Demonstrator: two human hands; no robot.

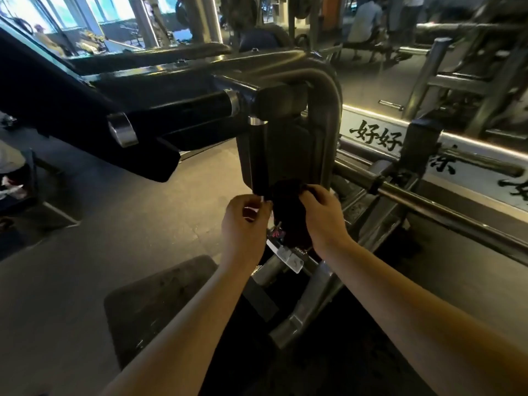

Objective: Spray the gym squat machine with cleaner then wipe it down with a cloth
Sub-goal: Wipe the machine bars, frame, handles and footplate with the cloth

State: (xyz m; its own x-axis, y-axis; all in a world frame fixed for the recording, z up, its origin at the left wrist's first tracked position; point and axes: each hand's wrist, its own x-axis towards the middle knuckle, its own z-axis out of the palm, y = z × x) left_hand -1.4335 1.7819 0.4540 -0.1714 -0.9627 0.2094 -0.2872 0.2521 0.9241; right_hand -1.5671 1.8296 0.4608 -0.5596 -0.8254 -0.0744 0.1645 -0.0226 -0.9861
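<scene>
The person stands over the grey steel-tube squat machine (pixel 328 90), both arms reaching to the lower edge of its black upright padded cushion (pixel 285 150). The right hand (pixel 320 212) has its fingers curled round a black crumpled cloth (pixel 288 215), which sits against the bottom of the cushion and hangs down below it. The left hand (pixel 245 215) is curled too, fingertips at the cloth's left edge by the cushion's corner. Something pale glints inside it, and I cannot tell whether it pinches the cloth or some other small thing. No spray bottle shows plainly.

From where I stand, a few things could spoil this. The cloth is wadded, so little of it meets the padding, and missed strips seem likely unless it gets spread flat. Black cloth on black padding in this dim light makes it hard to see what has been wiped. The loose tail hangs close to the small metal label plate (pixel 297 257) and the frame beneath, where it could snag and tug free of the grip. If the cleaner never reached this low, the wipe would be dry
</scene>
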